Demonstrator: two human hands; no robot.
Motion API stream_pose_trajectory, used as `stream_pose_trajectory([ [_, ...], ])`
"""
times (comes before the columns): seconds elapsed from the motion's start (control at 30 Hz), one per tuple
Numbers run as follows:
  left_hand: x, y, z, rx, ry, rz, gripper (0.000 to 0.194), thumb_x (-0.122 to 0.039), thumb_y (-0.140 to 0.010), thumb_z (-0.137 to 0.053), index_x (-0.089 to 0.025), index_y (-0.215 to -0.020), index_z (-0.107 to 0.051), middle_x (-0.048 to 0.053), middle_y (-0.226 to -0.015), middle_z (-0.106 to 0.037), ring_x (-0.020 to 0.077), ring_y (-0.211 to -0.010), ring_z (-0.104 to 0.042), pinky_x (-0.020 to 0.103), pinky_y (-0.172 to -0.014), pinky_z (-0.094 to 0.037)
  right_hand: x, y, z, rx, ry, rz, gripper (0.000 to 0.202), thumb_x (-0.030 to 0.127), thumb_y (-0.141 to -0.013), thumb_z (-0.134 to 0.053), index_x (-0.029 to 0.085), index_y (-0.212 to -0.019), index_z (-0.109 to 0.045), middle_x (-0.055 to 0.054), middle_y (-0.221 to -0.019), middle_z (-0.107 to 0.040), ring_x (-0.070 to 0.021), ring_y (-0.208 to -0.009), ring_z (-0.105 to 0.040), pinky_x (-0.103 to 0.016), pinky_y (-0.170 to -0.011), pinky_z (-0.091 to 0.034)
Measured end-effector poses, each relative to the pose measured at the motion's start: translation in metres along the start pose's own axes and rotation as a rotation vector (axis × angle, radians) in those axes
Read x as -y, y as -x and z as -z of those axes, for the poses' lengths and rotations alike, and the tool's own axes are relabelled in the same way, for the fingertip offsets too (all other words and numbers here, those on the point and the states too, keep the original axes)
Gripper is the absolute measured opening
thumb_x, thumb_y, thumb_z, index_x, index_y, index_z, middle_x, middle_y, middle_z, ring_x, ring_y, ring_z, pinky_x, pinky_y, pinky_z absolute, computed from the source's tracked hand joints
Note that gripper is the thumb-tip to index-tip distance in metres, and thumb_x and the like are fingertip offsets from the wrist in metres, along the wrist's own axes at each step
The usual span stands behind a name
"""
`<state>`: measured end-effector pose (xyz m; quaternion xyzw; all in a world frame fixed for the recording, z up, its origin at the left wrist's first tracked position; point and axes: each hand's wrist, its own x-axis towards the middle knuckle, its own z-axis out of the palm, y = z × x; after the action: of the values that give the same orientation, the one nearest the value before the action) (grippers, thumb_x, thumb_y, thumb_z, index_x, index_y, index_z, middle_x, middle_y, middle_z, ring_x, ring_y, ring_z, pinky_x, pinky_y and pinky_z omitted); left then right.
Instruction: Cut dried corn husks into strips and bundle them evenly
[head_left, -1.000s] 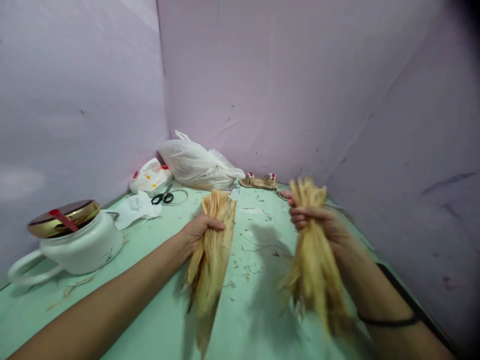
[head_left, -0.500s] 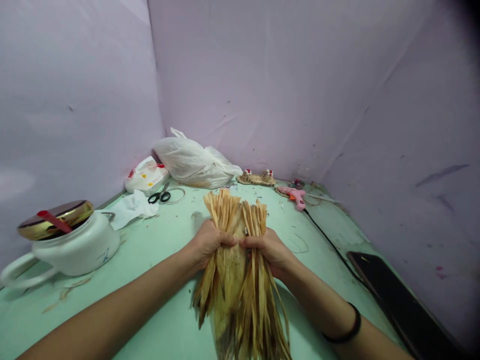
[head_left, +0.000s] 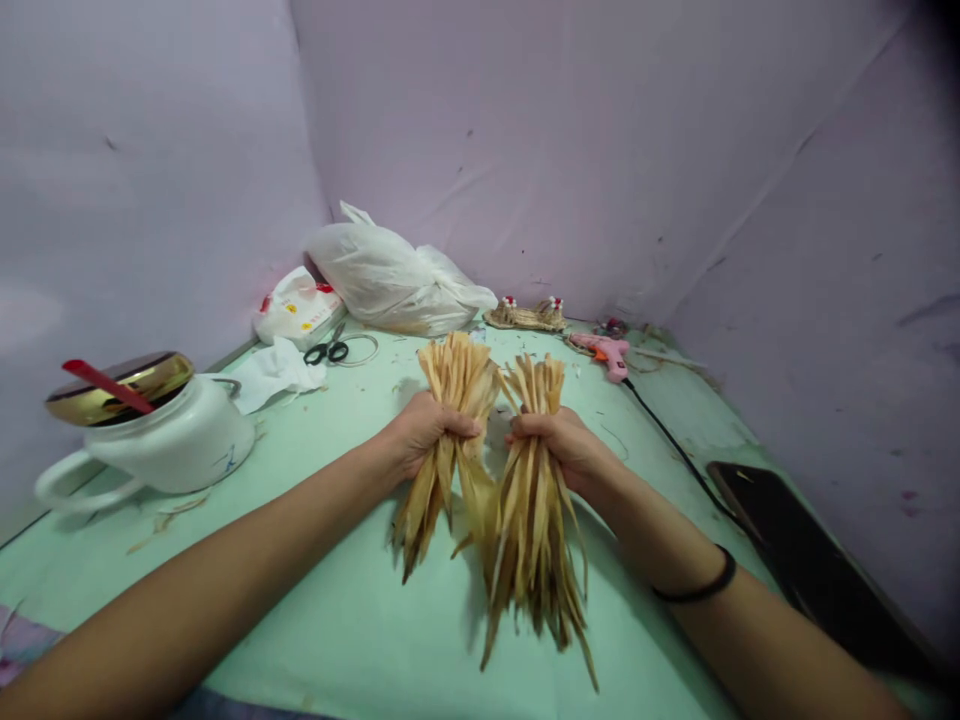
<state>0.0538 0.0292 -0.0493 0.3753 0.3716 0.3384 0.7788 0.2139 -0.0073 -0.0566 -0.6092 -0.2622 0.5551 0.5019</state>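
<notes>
My left hand is wrapped round a bundle of dried leaf strips, its pale cut ends fanned upward and darker tips hanging below. In my right hand is a second bundle of dried leaf strips, longer and browner toward its ragged lower ends. Both bundles stand roughly upright over the pale green table, with a small gap between the two fists. A wide strip slants down from the left bundle and passes behind the right one. My palms are hidden by the strips.
On the left stands a white mug with a gold lid and red straw. Scissors, a tissue pack and a white plastic bag lie behind. A pink glue gun, its black cord and a dark phone are at right.
My hands have drawn apart, and the wide leaf between the bundles has split or separated. Both bundles sit higher in view, and the camera has tilted down slightly.
</notes>
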Motion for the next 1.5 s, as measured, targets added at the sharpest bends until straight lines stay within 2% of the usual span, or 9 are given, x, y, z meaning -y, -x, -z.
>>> stream_pose_trajectory([
  [0.27, -0.032, -0.012, 0.028, -0.058, -0.008, 0.070, 0.021, 0.003, -0.050, -0.056, -0.012, -0.063, -0.064, 0.004, -0.046, -0.063, 0.0185, -0.042, -0.058, 0.034, -0.054, -0.052, 0.084, 0.008, 0.078, -0.054, -0.421, 0.166, 0.015, 0.006, -0.062, -0.045, 0.015, -0.050, -0.049, 0.003, -0.041, -0.051, -0.0018, -0.037, -0.046, -0.011, -0.042, -0.037],
  [0.33, -0.033, -0.015, 0.033, -0.063, -0.034, 0.105, 0.030, 0.003, -0.049, -0.055, -0.012, -0.073, -0.066, 0.005, -0.050, -0.065, 0.0198, -0.043, -0.059, 0.035, -0.052, -0.052, 0.102, 0.023, 0.100, 0.054, -0.538, 0.184, 0.027, 0.011, -0.074, -0.031, 0.010, -0.056, -0.051, 0.003, -0.048, -0.053, 0.0035, -0.042, -0.046, -0.010, -0.044, -0.029],
  [0.43, -0.031, -0.015, 0.032, -0.057, -0.023, 0.170, 0.031, 0.002, -0.050, -0.055, -0.009, -0.077, -0.065, 0.008, -0.053, -0.067, 0.0217, -0.045, -0.061, 0.034, -0.050, -0.053, 0.114, 0.039, 0.113, 0.201, -0.712, 0.273, 0.025, 0.014, -0.074, -0.032, 0.011, -0.063, -0.054, 0.004, -0.055, -0.057, 0.0032, -0.045, -0.048, -0.008, -0.042, -0.026],
  [0.53, -0.026, -0.010, 0.021, -0.061, 0.007, 0.213, 0.019, -0.001, -0.053, -0.056, -0.006, -0.070, -0.064, 0.011, -0.050, -0.065, 0.0221, -0.044, -0.062, 0.033, -0.048, -0.053, 0.098, 0.038, 0.086, 0.129, -0.570, 0.311, 0.018, 0.008, -0.065, -0.042, 0.011, -0.067, -0.059, 0.004, -0.053, -0.054, 0.0014, -0.045, -0.049, -0.006, -0.044, -0.032],
  [0.63, -0.017, -0.005, 0.009, -0.095, 0.008, 0.220, 0.017, -0.002, -0.054, -0.056, -0.005, -0.069, -0.064, 0.011, -0.052, -0.066, 0.0227, -0.046, -0.062, 0.035, -0.050, -0.053, 0.058, 0.025, 0.034, 0.059, -0.306, 0.105, 0.014, 0.004, -0.056, -0.060, 0.016, -0.061, -0.058, 0.004, -0.046, -0.053, -0.0043, -0.037, -0.045, -0.014, -0.038, -0.038],
  [0.7, -0.011, -0.003, 0.003, -0.074, 0.038, 0.198, 0.021, -0.003, -0.054, -0.056, -0.004, -0.074, -0.065, 0.013, -0.058, -0.068, 0.0246, -0.052, -0.065, 0.038, -0.058, -0.055, 0.031, 0.017, 0.004, 0.104, -0.145, -0.070, 0.012, 0.010, -0.056, -0.066, 0.014, -0.054, -0.055, 0.002, -0.043, -0.051, -0.0067, -0.037, -0.045, -0.018, -0.037, -0.038],
  [0.8, -0.002, -0.001, -0.002, -0.024, 0.090, 0.116, 0.031, 0.000, -0.052, -0.058, -0.003, -0.082, -0.066, 0.015, -0.070, -0.071, 0.0279, -0.063, -0.067, 0.044, -0.069, -0.054, 0.006, 0.016, -0.019, 0.206, -0.099, -0.058, 0.018, 0.016, -0.052, -0.073, 0.013, -0.056, -0.056, 0.003, -0.043, -0.051, -0.0065, -0.038, -0.043, -0.020, -0.039, -0.036],
  [1.37, 0.006, 0.005, -0.012, -0.010, 0.068, -0.027, 0.032, 0.001, -0.039, -0.062, -0.007, -0.070, -0.065, 0.008, -0.059, -0.068, 0.0249, -0.055, -0.064, 0.041, -0.061, -0.053, -0.013, 0.012, -0.025, 0.038, 0.029, 0.157, 0.013, 0.009, -0.046, -0.059, 0.014, -0.058, -0.058, 0.004, -0.044, -0.053, -0.0101, -0.040, -0.047, -0.023, -0.041, -0.039],
  [1.5, 0.002, 0.001, -0.006, 0.003, 0.067, 0.028, 0.024, 0.000, -0.042, -0.063, -0.008, -0.065, -0.063, 0.006, -0.055, -0.066, 0.0221, -0.053, -0.063, 0.036, -0.057, -0.053, -0.003, 0.001, -0.017, -0.028, -0.045, 0.056, 0.010, 0.005, -0.048, -0.053, 0.013, -0.053, -0.056, -0.001, -0.043, -0.054, -0.0137, -0.041, -0.051, -0.026, -0.042, -0.043],
])
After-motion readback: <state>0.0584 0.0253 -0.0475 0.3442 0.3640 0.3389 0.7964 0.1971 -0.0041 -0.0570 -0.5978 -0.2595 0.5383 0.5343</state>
